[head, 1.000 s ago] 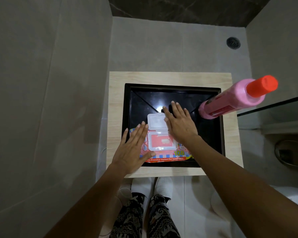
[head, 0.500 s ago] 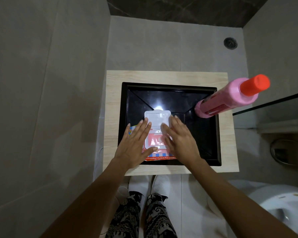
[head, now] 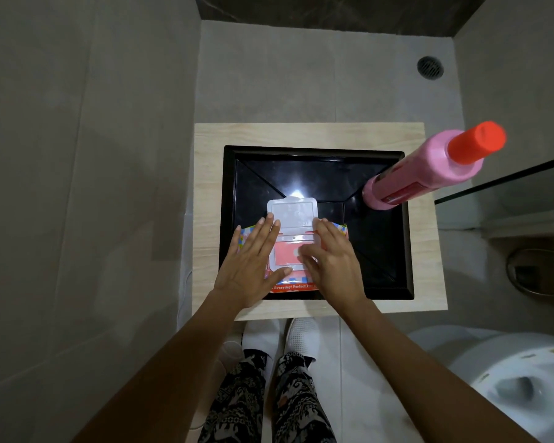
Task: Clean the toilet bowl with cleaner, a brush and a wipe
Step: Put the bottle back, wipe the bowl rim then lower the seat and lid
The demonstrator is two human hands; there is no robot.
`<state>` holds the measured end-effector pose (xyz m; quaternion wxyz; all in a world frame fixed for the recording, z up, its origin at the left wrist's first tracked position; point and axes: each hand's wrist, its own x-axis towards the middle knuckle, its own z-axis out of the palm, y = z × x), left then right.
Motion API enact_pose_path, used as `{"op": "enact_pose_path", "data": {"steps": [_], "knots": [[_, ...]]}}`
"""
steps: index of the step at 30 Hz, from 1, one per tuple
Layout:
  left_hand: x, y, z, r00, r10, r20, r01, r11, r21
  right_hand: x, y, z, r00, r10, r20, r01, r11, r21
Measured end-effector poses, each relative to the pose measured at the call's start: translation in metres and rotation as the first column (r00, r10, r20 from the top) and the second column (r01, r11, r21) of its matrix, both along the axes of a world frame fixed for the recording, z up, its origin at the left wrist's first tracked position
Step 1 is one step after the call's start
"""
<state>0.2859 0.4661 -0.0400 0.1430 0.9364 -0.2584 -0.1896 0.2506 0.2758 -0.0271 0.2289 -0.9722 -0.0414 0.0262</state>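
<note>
A light wood-grain stand (head: pixel 314 137) fills the middle of the view, and a glossy black tray (head: pixel 378 251) sits sunk in its top. At about one o'clock from the tray, a round floor drain (head: pixel 430 67) lies in the grey tile floor (head: pixel 301 75). At six o'clock, below the stand's near edge, two white slippers (head: pixel 301 337) and patterned trousers (head: pixel 263 404) show.

Your forearms were bare to the frame edge, no sleeves on either, the left hand (head: pixel 248 266) and right hand (head: pixel 331 265) without rings or wristbands, and below them you wore black-and-white patterned trousers (head: pixel 263 398) and white mesh-topped shoes (head: pixel 296 337).
</note>
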Motion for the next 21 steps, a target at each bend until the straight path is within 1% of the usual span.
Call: {"op": "enact_pose_path", "data": {"steps": [5,12,17,21], "knots": [[0.0,0.0,0.0,1.0,-0.002,0.004,0.002,1.0,0.007,0.003,0.01,0.003,0.996,-0.074,-0.042,0.073,0.997,-0.028],[0.0,-0.003,0.003,1.0,-0.006,0.002,0.006,1.0,0.029,0.008,0.018,0.0,0.986,-0.124,-0.109,0.114,0.989,-0.094],[0.0,-0.005,0.002,1.0,0.003,0.0,-0.003,0.999,0.051,0.007,0.017,-0.004,0.989,-0.108,-0.1,0.093,0.986,-0.139],[0.0,-0.007,0.002,1.0,-0.002,0.011,0.001,0.998,0.066,0.007,0.015,0.0,0.994,-0.095,-0.048,0.087,0.987,-0.133]]}}
